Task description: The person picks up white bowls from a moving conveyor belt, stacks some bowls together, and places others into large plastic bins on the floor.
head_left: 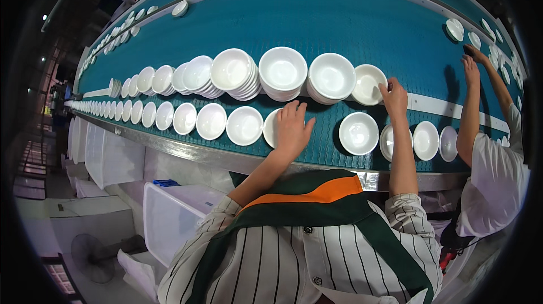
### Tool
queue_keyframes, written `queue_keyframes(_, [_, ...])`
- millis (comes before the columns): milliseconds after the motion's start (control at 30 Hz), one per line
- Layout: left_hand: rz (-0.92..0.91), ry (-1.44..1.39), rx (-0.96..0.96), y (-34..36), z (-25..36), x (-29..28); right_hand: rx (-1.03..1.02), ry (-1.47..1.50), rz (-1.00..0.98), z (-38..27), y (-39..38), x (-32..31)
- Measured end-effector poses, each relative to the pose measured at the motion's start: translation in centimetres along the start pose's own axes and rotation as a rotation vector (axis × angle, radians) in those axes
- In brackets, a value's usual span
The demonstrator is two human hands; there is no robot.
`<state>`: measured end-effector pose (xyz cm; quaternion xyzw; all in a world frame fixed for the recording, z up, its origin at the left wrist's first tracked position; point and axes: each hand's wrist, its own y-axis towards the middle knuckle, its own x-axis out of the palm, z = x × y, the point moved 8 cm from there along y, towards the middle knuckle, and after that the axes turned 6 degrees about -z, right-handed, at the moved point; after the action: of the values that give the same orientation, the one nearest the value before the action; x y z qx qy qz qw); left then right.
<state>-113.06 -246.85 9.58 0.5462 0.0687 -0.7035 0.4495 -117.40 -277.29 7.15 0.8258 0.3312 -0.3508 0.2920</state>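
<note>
Your right grip (pixel 394 92) pinches the upper bowl (pixel 369 85), centre-right. Your left grip (pixel 294 127) overlaps the lower bowl (pixel 271 128), mid-frame; can't tell its hold.

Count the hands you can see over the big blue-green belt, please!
4: the wearer's left hand at a near-row bowl, right hand touching another bowl, and a co-worker's two hands farther right. More could be hidden.

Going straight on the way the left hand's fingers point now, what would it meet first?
Probably the stack of white bowls just beyond the left hand's fingertips, though its height is hard to judge from this one view.
</note>
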Motion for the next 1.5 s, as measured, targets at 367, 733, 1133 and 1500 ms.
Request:
queue_keyframes(367, [-0.113,-0.175,-0.247,-4.8,-3.0,-2.5,0.229,0.793,0.103,2.1,-3.7,-1.0])
queue_keyframes(733, [-0.09,0.054,-0.024,-2.0,0.5,-3.5,0.174,1.346,-0.093,-3.7,-9.2,-1.8])
queue_keyframes(1133, [-0.187,0.207,-0.24,-3.7,-8.7,-4.9,0.257,1.393,-0.339,-4.1,-13.0,-2.0])
queue_keyframes(1500, [-0.279,0.082,0.033,-1.8,-2.5,-1.7,0.527,1.518,-1.12,-9.7,-21.5,4.3])
